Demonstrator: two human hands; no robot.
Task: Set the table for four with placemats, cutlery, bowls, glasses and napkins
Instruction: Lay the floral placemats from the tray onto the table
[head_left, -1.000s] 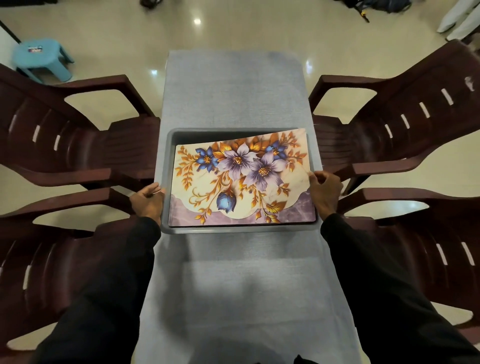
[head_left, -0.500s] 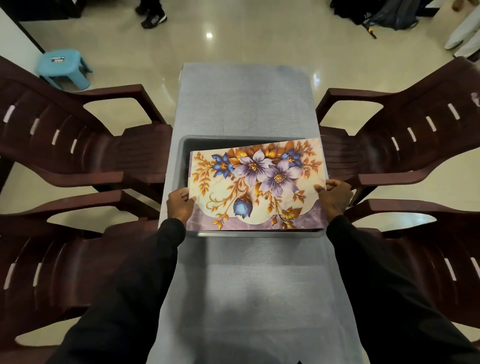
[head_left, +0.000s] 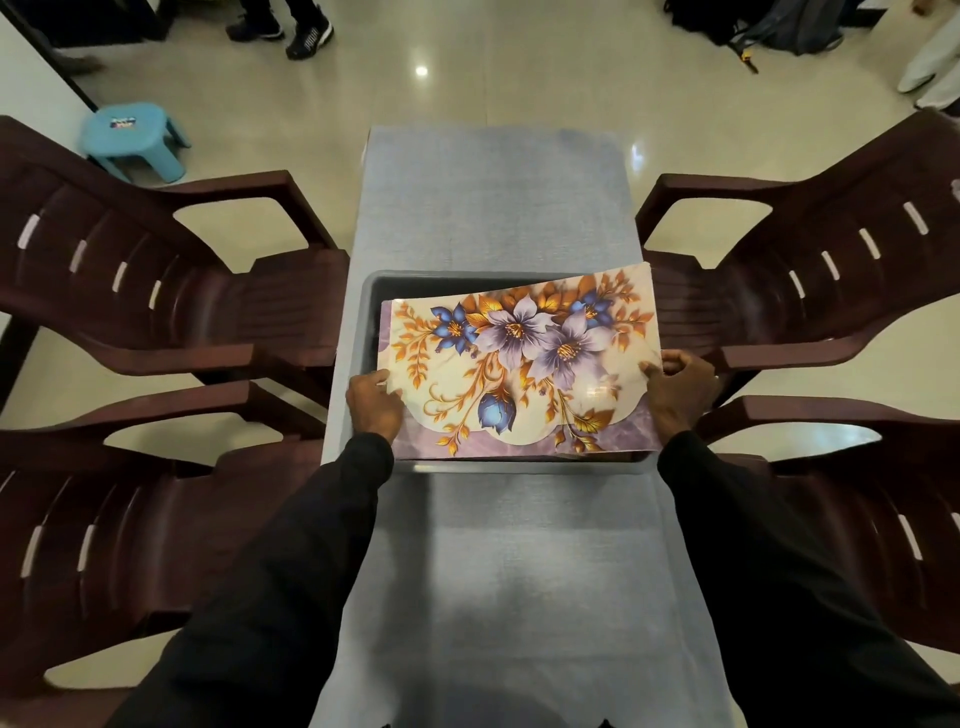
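Both hands, left (head_left: 375, 404) and right (head_left: 679, 391), pinch the floral placemat's (head_left: 519, 364) side edges above the tray (head_left: 363, 312).

You see four dark brown plastic armchairs (head_left: 171, 291), two on each side of the grey-covered table (head_left: 498, 208). A small blue stool (head_left: 132, 137) stands far left on the glossy floor (head_left: 467, 78); someone's dark shoes (head_left: 306, 34) show beyond.

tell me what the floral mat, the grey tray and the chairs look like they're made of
Mat: likely flexible vinyl or laminate, glossy; it shows glare and bows where it is lifted. Tray: probably moulded plastic, matt grey, with a rounded rim. Chairs: moulded plastic, dark brown with a slight sheen, slotted one-piece backs.
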